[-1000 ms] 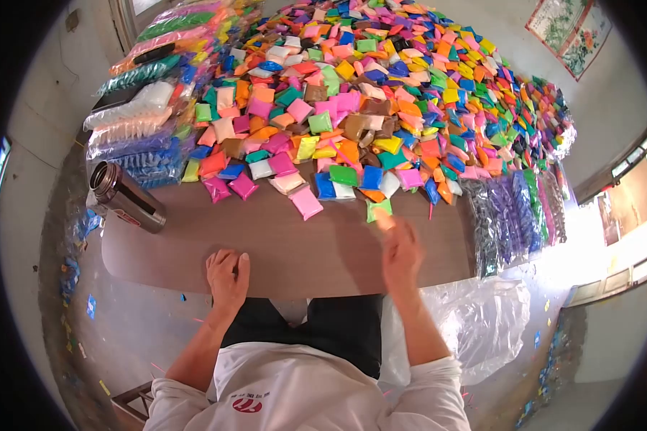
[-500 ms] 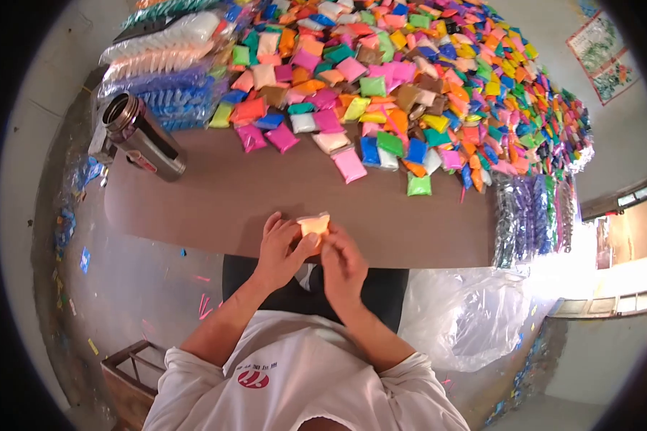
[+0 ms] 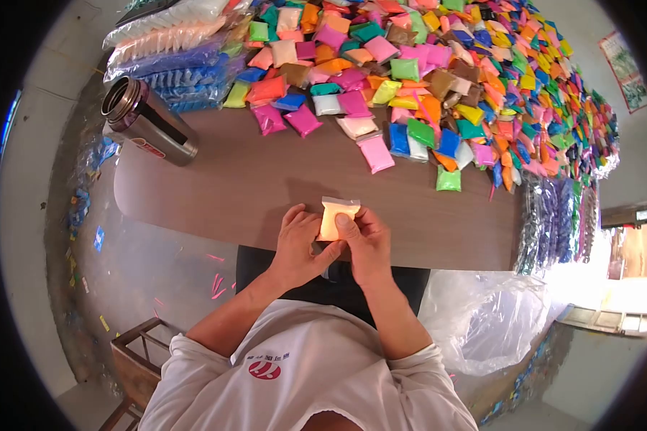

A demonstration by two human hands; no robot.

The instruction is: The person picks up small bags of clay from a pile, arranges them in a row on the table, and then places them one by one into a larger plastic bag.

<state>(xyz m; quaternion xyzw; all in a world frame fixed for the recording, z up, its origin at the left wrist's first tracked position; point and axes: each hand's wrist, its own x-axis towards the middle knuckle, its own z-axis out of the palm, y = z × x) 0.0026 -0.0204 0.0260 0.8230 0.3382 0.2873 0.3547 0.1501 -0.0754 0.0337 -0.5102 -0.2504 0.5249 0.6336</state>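
Over on the far left of the brown table (image 3: 251, 187), a steel flask (image 3: 147, 121) lies tipped on its side, mouth pointing away from the person, well clear of the hands. Just beyond the flask, long clear sleeves of white and blue packets (image 3: 172, 50) are stacked at the table's back corner.

Coming right along the table, there's the left hand (image 3: 300, 248), at the near edge, fingers curled up behind and thumb pressing the lower left side of a pale orange packet (image 3: 335, 219). That packet is held upright just above the table's near edge, its clear sealed top strip pointing away from the person. Right beside it, the right hand (image 3: 369, 241) has its thumb laid on the packet's front lower right, fingers wrapped behind. So both hands are closed on the one packet, pinching it between them, touching each other below it.

By the look of it, this is the handling stage: one packet singled out and being squeezed or checked in both hands, nothing set down yet. Whatever follows needs a steady pinch on that slippery film, and a free stretch of table in front.

Farther back on the table, a pink packet (image 3: 376, 154) lies alone at the front of the great heap of coloured packets (image 3: 467, 79), and a green packet (image 3: 448, 179) sits out on its own to the right. Past the table's right end, bundles of dark packets in clear wrap (image 3: 553, 215) hang over, with a crumpled clear plastic bag (image 3: 489, 316) below on the floor side.
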